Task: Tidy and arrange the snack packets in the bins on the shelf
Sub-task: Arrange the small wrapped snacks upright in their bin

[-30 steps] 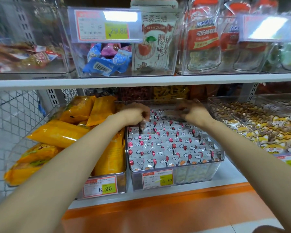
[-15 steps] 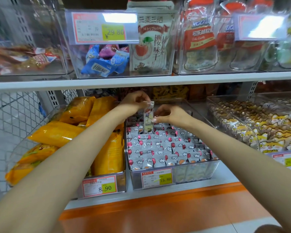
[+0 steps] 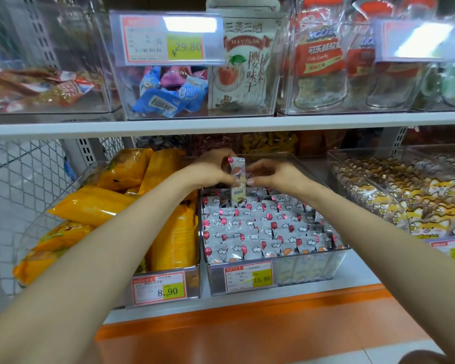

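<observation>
A clear bin (image 3: pixel 279 274) on the lower shelf holds neat rows of several small grey snack packets (image 3: pixel 260 229) with red and white marks. Above the bin's back rows, one such packet (image 3: pixel 238 179) stands upright, lifted out of the rows. My left hand (image 3: pixel 210 169) pinches its left edge and top. My right hand (image 3: pixel 271 174) pinches its right edge with fingertips. Both forearms reach in from the bottom corners of the view.
A bin of yellow bags (image 3: pixel 132 214) sits left of the grey packets, with a wire mesh panel (image 3: pixel 24 174) beyond. A clear bin of cat-print packets (image 3: pixel 410 198) lies to the right. The upper shelf (image 3: pixel 221 124) carries clear bins of candies (image 3: pixel 168 93) and pouches.
Both hands were down among the back rows a second ago. They have since lifted one packet up and now hold it upright between them, slightly higher than half a second ago.
</observation>
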